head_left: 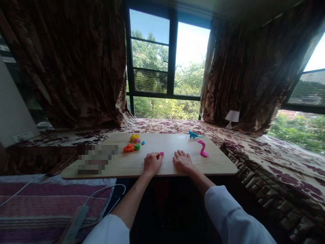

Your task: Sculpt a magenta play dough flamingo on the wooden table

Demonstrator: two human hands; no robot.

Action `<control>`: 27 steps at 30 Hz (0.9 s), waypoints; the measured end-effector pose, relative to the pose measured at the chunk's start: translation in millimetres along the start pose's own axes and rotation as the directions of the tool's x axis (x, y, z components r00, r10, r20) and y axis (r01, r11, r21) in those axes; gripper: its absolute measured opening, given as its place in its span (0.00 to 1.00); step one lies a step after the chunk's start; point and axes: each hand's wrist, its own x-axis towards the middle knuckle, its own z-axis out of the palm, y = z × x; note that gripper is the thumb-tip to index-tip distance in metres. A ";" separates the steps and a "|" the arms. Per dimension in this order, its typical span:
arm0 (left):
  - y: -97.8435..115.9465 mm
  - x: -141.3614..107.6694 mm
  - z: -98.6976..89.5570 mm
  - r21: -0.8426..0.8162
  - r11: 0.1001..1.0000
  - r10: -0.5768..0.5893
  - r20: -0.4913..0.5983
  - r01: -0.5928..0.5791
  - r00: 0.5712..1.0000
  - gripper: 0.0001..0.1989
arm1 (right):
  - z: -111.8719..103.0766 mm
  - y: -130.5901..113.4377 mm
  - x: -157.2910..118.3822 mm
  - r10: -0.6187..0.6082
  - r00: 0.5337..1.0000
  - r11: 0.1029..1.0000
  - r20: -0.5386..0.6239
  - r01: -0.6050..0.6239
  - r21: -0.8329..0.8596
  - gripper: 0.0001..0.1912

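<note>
My left hand (pixel 152 162) rests on the light wooden table (pixel 122 164), fingers curled around a small pink lump of clay (pixel 161 153) at its fingertips. My right hand (pixel 182 160) lies flat and empty on the table just beside it. A pink clay snake-like shape (pixel 203 148) sits to the right of my right hand. A blue clay animal figure (pixel 194 134) stands near the table's far edge. Lumps of yellow clay (pixel 134 137), orange clay (pixel 129 148) and green clay (pixel 137 147) lie left of centre, with a tiny blue bit (pixel 143 142) beside them.
A blurred-out patch (pixel 97 159) covers part of the table's left. A flower-patterned cloth (pixel 266 152) covers the ledge around the table. Brown curtains flank the window (pixel 167 64). A small white lamp (pixel 232 117) stands at the back right. A power strip (pixel 74 223) with cable lies at lower left.
</note>
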 end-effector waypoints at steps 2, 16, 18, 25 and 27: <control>1.7 -0.6 -1.4 0.004 1.000 -0.005 0.009 0.005 1.000 0.12 | -0.5 8.4 -13.1 -0.011 1.000 1.000 0.011 0.011 -0.012 0.27; 3.3 0.7 3.3 0.060 0.998 0.008 0.012 -0.009 1.000 0.12 | 5.5 -12.7 -24.7 -0.096 0.995 0.994 -0.021 0.097 0.046 0.29; 3.8 0.8 3.4 0.060 0.998 0.002 0.013 -0.003 1.000 0.12 | 4.2 -13.9 -14.1 -0.084 0.996 0.995 -0.008 0.084 0.050 0.28; 2.7 0.4 1.3 0.023 1.000 -0.004 0.015 0.004 1.000 0.12 | -3.2 -3.2 11.2 0.017 0.999 1.000 0.027 -0.018 0.020 0.26; 1.7 0.3 1.1 0.016 1.000 0.003 0.010 -0.003 1.000 0.13 | -4.0 2.0 12.4 0.026 0.999 0.999 0.019 -0.026 0.018 0.26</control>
